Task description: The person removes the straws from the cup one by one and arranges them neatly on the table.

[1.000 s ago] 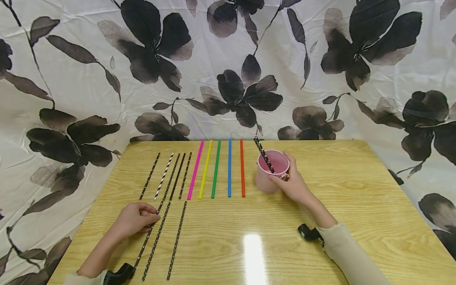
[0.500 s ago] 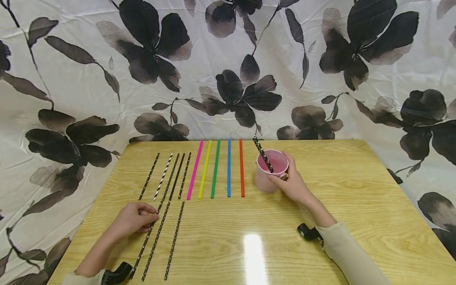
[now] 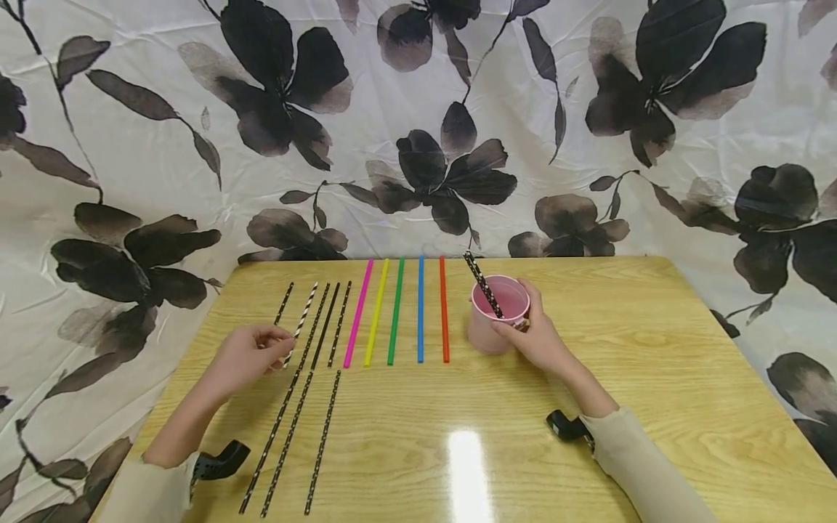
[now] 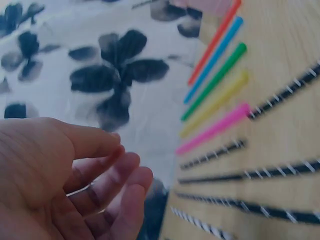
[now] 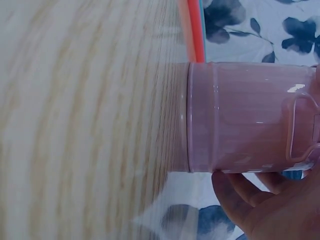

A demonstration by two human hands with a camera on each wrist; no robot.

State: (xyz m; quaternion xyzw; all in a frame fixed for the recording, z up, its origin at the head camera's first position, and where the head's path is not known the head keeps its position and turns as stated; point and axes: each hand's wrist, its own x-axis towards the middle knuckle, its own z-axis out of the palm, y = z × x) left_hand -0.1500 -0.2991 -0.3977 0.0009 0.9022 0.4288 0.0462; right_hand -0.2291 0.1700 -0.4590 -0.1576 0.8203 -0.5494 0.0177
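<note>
My left hand (image 3: 245,359) hovers over the left end of a row of straws, its fingers loosely bent. In the left wrist view nothing lies between thumb and fingers. Beside its fingertips is a black-and-white striped straw (image 3: 304,314); the leftmost dark straw (image 3: 284,301) is partly hidden behind the hand. My right hand (image 3: 543,330) grips a small pink bucket (image 3: 490,338) near the rim. In the right wrist view its fingers curve around the bucket's (image 5: 250,115) side, by a wire handle. Dark spotted straws (image 3: 482,283) lean inside the bucket, tops sticking out.
More dark straws (image 3: 325,325) lie in the back row, with longer-looking dark ones (image 3: 324,436) in front. Pink (image 3: 358,312), yellow, green, blue and red straws (image 3: 445,309) run toward the bucket. A floral cloth (image 3: 431,174) hangs behind the wooden table (image 3: 654,349).
My left hand has lifted off the front-row straw and moved away from me, toward the striped straw in the back row. The right hand and bucket have stayed put.
</note>
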